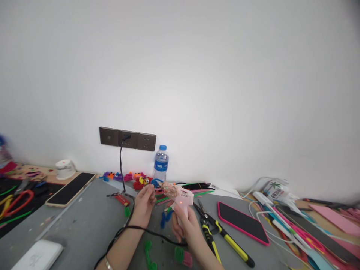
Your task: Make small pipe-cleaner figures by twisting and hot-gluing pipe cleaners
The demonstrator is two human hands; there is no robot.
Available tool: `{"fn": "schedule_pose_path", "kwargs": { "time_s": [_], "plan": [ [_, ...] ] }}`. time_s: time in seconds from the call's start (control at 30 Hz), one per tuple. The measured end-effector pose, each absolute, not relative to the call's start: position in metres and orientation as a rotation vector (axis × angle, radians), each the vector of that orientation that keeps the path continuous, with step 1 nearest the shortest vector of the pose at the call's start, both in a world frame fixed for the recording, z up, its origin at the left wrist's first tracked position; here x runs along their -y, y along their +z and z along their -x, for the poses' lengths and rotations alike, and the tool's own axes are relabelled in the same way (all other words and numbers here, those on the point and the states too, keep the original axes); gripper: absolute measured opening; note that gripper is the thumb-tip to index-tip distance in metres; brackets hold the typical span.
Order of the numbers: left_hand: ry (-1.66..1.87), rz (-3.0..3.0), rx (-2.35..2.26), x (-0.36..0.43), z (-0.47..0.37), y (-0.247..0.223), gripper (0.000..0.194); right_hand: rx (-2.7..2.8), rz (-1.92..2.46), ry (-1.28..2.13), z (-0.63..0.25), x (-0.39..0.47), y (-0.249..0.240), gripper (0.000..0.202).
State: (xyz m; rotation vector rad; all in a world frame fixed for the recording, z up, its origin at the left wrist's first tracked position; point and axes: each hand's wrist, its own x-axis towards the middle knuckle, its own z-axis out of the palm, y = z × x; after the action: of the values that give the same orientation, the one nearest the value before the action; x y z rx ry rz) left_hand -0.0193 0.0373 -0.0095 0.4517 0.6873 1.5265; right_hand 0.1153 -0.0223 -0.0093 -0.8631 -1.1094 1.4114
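The right hand (184,223), just below the centre of the frame, is wrapped around the handle of a pink glue gun (182,197), whose nozzle points left. The left hand (145,198), just left of it, has its fingers pinched on a small blue fuzzy piece (155,182), which sits right by the nozzle; whether the two touch I cannot tell. A small orange light glows on the side of the gun. A black cord (120,165) hangs from the wall socket (128,138), left of centre, down to the table (84,225), and a black cord also crosses the left forearm toward the right hand.

Behind the hands, a water bottle (161,165) with a blue cap stands upright near the wall, with a red and yellow fuzzy figure (141,183) at its lower left. At the bottom centre lie a green fuzzy piece (150,255) and a green and pink one (183,257). Yellow and black pliers (233,243) lie right of the right hand, and beyond them a phone with a pink case (243,223). Another phone (71,189) lies at the left, below a white tub (65,169). A white box-shaped thing (39,255) is in the lower left corner.
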Motion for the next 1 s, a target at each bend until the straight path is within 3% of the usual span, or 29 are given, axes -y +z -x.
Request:
{"fn": "schedule_pose_path", "kwargs": {
  "time_s": [1.0],
  "plan": [
    [1.528, -0.477, -0.710, -0.0337, 0.0197, -0.0063, 0.040, 1.082, 0.877, 1.389, -0.1153, 0.0235, -0.0068, 0.049]
  ]
}}
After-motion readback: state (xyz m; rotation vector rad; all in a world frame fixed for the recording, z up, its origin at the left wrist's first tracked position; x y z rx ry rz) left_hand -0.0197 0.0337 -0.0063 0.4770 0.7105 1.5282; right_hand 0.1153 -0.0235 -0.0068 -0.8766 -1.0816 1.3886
